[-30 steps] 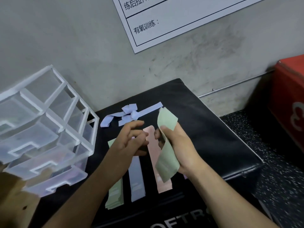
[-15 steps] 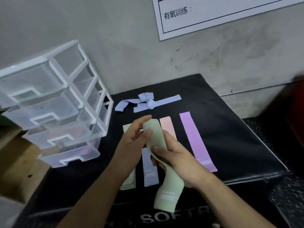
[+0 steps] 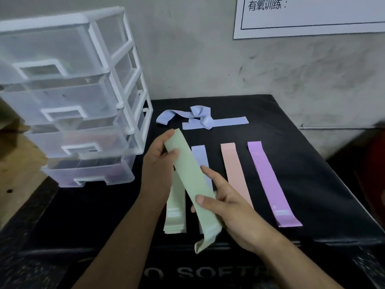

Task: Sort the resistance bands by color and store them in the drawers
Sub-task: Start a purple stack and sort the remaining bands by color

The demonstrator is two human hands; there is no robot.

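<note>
Both hands hold one pale green band (image 3: 192, 180) stretched out flat above the black box. My left hand (image 3: 160, 161) pinches its far end between thumb and fingers. My right hand (image 3: 225, 203) grips it lower down, thumb on top, and the band's near end curls loose below. Under it lies a stack of green bands (image 3: 175, 213). Beside that lie a blue band (image 3: 201, 157), a peach band (image 3: 235, 174) and a purple band (image 3: 270, 184), side by side. Tangled blue bands (image 3: 200, 117) lie further back.
A clear plastic drawer unit with a white frame (image 3: 125, 84) stands at the left on the black padded box (image 3: 291, 159), all drawers pushed in. A grey wall with a white notice (image 3: 312, 15) rises behind. A red object (image 3: 375, 163) sits at the right edge.
The green band was bunched and hanging from my right hand; now both hands hold it stretched straight. The view has swung left and closer, bringing the drawer unit more into sight.
</note>
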